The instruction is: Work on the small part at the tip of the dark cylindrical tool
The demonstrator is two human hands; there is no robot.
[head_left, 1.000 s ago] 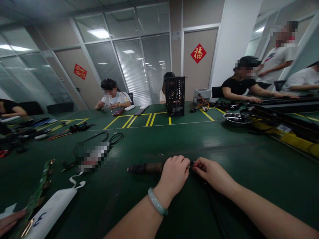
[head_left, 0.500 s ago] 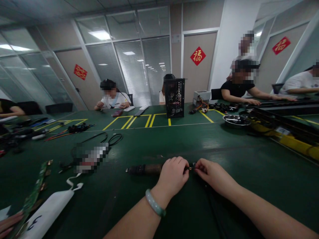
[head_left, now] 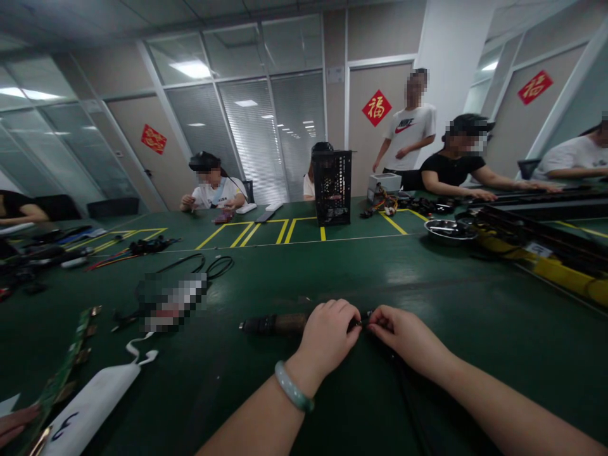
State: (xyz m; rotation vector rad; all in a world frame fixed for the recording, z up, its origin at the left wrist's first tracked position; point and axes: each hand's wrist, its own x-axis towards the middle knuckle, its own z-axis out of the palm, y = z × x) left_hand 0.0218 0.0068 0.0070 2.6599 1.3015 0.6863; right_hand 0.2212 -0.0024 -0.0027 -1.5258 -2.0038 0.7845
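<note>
An electric screwdriver (head_left: 291, 324) with a brown body and black nose lies along the green table, its bit pointing left. My left hand (head_left: 327, 332) is wrapped over its rear part and hides that end. Close by on the right, the fingertips of my right hand (head_left: 403, 332) are pinched at the end of a black cable (head_left: 407, 386), against the screwdriver's tail. The exact joint between the fingers is mostly covered. From there the cable runs down toward the table's near edge.
On the left are a white power strip (head_left: 90, 411), a green circuit board (head_left: 71, 361) touched by another person's hand (head_left: 16, 421), and a blurred-out item with black cords (head_left: 221, 266). Farther off stand a black computer case (head_left: 332, 187), a metal bowl (head_left: 450, 231) and several co-workers.
My hands stay at the screwdriver's tail; the right one has shifted slightly left, closing the small gap where a coppery bit showed. A standing person in the background has moved left.
</note>
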